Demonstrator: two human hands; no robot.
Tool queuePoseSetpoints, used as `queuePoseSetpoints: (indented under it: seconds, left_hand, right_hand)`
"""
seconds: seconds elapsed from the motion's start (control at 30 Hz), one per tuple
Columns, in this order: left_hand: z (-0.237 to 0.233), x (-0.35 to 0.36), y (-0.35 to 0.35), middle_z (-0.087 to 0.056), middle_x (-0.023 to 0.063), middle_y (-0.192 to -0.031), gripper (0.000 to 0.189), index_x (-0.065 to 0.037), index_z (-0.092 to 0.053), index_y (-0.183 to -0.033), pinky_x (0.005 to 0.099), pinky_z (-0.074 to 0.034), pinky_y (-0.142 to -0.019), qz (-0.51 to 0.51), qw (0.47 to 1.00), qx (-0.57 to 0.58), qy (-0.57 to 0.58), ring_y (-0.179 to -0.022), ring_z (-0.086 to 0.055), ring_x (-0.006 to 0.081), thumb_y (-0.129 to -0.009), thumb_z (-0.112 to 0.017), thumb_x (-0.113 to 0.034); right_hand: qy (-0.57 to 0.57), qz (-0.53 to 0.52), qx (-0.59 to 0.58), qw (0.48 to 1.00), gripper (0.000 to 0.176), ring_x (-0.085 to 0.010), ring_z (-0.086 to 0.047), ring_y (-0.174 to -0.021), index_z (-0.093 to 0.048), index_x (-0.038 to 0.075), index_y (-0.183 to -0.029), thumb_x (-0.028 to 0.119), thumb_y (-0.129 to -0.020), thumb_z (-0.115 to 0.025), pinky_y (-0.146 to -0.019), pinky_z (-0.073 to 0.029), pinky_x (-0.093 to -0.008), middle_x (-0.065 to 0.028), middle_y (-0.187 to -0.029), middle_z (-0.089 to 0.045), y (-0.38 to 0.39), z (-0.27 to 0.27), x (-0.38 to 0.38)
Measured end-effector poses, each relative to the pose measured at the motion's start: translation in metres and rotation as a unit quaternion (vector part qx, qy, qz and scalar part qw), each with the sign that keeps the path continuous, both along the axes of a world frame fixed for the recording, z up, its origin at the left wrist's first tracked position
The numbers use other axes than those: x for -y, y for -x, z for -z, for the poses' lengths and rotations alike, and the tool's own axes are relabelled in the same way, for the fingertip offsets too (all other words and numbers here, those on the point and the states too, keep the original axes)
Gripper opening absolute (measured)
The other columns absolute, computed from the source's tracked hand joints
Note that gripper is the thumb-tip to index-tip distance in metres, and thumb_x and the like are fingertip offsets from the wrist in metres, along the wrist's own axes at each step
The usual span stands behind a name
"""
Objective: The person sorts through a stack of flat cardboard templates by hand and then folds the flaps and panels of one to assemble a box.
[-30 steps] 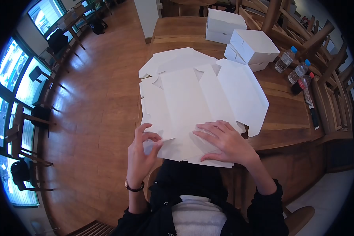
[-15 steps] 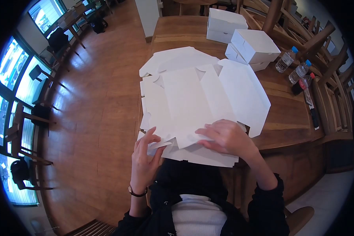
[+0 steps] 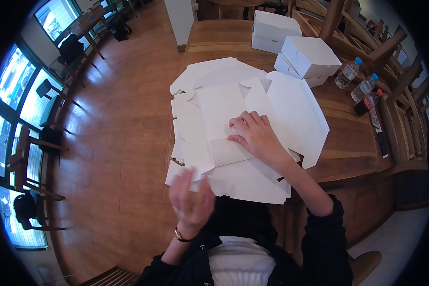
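Flat white cardboard box blanks (image 3: 186, 119) lie stacked on the wooden table in front of me. On the top blank, the near-side flap (image 3: 226, 151) is folded inward over the middle panel. My right hand (image 3: 258, 140) is on that flap, thumb along its upper edge and fingers curled just beyond it. My left hand (image 3: 190, 198), blurred by motion, is raised near the front left corner of the blanks. Its thumb and fingers are apart, with nothing visible between them.
Folded white boxes (image 3: 312, 55) stand at the back right of the table (image 3: 214, 35). Beside them are two blue-capped water bottles (image 3: 347, 74) and a red-capped dark drink bottle (image 3: 368, 102). Wooden chairs (image 3: 400, 109) are stacked along the right.
My right hand has moved away from me, bringing the near flap up and inward over the blank. My left hand has let go of the front left corner and drawn back toward me.
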State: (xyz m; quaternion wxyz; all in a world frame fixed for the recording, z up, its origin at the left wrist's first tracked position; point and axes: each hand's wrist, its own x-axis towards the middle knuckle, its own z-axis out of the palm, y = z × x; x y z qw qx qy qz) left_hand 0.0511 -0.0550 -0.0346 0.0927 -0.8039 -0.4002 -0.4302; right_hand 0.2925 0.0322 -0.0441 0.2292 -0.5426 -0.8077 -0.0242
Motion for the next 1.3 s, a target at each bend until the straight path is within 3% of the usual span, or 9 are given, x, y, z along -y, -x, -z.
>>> queuePoseSetpoints:
  seconds: [0.13,0.27,0.33,0.47,0.67,0.93,1.03,1.17,1.3]
  left_hand:
    - [-0.001,0.002,-0.027,-0.053,0.0200,-0.152,0.052,-0.004,-0.059,-0.143,0.0527,-0.032,-0.122,0.153,0.964,-0.144,0.161,-0.144,-0.050,0.0301,-0.093,-0.071,-0.012]
    - [0.000,0.004,-0.058,-0.052,0.0213,-0.153,0.054,-0.002,-0.054,-0.149,0.0549,-0.023,-0.126,0.027,0.957,-0.236,0.166,-0.148,-0.045,0.0303,-0.101,-0.061,-0.027]
    - [-0.002,0.006,-0.067,-0.053,0.0218,-0.151,0.055,-0.002,-0.054,-0.149,0.0550,-0.020,-0.127,-0.016,0.953,-0.243,0.180,-0.146,-0.047,0.0320,-0.103,-0.057,-0.032]
    - [0.009,-0.002,-0.074,-0.053,0.0232,-0.149,0.057,-0.001,-0.051,-0.151,0.0566,-0.022,-0.126,-0.011,0.955,-0.233,0.184,-0.143,-0.048,0.0350,-0.104,-0.055,-0.032]
    - [0.014,-0.003,-0.078,-0.053,0.0228,-0.148,0.055,-0.002,-0.053,-0.150,0.0582,-0.016,-0.127,-0.025,0.954,-0.239,0.177,-0.142,-0.048,0.0349,-0.103,-0.057,-0.030]
    - [0.021,0.007,-0.068,-0.059,0.0167,-0.145,0.045,-0.004,-0.066,-0.136,0.0642,0.003,-0.126,0.010,0.993,-0.094,0.077,-0.140,-0.054,0.0307,-0.093,-0.065,-0.014]
    - [0.014,0.016,-0.066,-0.061,0.0147,-0.144,0.042,-0.004,-0.069,-0.132,0.0636,-0.002,-0.127,0.063,0.994,-0.087,0.007,-0.140,-0.055,0.0291,-0.090,-0.065,-0.011]
    - [0.014,0.014,-0.070,-0.060,0.0149,-0.145,0.043,-0.002,-0.067,-0.133,0.0621,-0.016,-0.126,0.206,0.969,-0.110,0.086,-0.142,-0.053,0.0297,-0.090,-0.065,-0.011]
    - [0.004,-0.009,-0.089,-0.056,0.0161,-0.149,0.045,0.001,-0.063,-0.138,0.0591,-0.024,-0.125,0.256,0.947,-0.144,0.130,-0.145,-0.048,0.0314,-0.095,-0.063,-0.015]
  right_hand:
    - [-0.067,0.028,0.050,0.996,0.040,-0.0225,-0.056,-0.103,-0.061,0.013,-0.126,0.038,-0.097,-0.070,-0.089,-0.042,-0.0389,-0.0042,-0.108,-0.059,0.005,0.007,0.003]
    - [-0.044,0.023,-0.024,0.998,0.045,-0.0246,-0.058,-0.108,-0.059,0.011,-0.136,0.035,-0.099,-0.068,-0.096,-0.042,-0.0413,-0.0066,-0.112,-0.062,-0.003,0.001,0.006]
    - [0.070,-0.008,-0.145,0.987,0.047,-0.0275,-0.057,-0.117,-0.056,0.011,-0.140,0.033,-0.101,-0.067,-0.104,-0.041,-0.0452,-0.0099,-0.121,-0.063,-0.017,-0.016,0.014]
    - [0.175,-0.017,-0.227,0.958,0.058,-0.0313,-0.052,-0.136,-0.052,0.013,-0.148,0.035,-0.098,-0.070,-0.120,-0.032,-0.0503,-0.0155,-0.140,-0.059,-0.050,-0.038,0.045]
    - [0.191,-0.041,0.009,0.981,0.073,-0.0310,-0.045,-0.146,-0.054,0.014,-0.148,0.046,-0.087,-0.079,-0.125,-0.031,-0.0504,-0.0134,-0.154,-0.052,-0.082,-0.056,0.098]
    - [0.006,-0.076,0.044,0.996,0.049,-0.0298,-0.066,-0.124,-0.070,0.008,-0.125,0.037,-0.088,-0.081,-0.112,-0.048,-0.0469,-0.0099,-0.130,-0.071,-0.094,-0.028,0.112]
    - [-0.010,-0.082,-0.021,0.996,0.035,-0.0295,-0.071,-0.112,-0.073,0.007,-0.114,0.032,-0.091,-0.079,-0.106,-0.053,-0.0452,-0.0084,-0.113,-0.076,-0.098,-0.026,0.100]
    - [-0.048,-0.084,-0.091,0.991,0.022,-0.0282,-0.073,-0.096,-0.075,0.008,-0.099,0.030,-0.095,-0.075,-0.090,-0.058,-0.0406,-0.0094,-0.093,-0.076,-0.107,-0.012,0.071]
    - [0.079,0.018,-0.180,0.980,0.025,-0.0298,-0.070,-0.084,-0.073,0.006,-0.091,0.031,-0.096,-0.074,-0.073,-0.054,-0.0393,-0.0118,-0.079,-0.071,-0.088,-0.036,0.043]
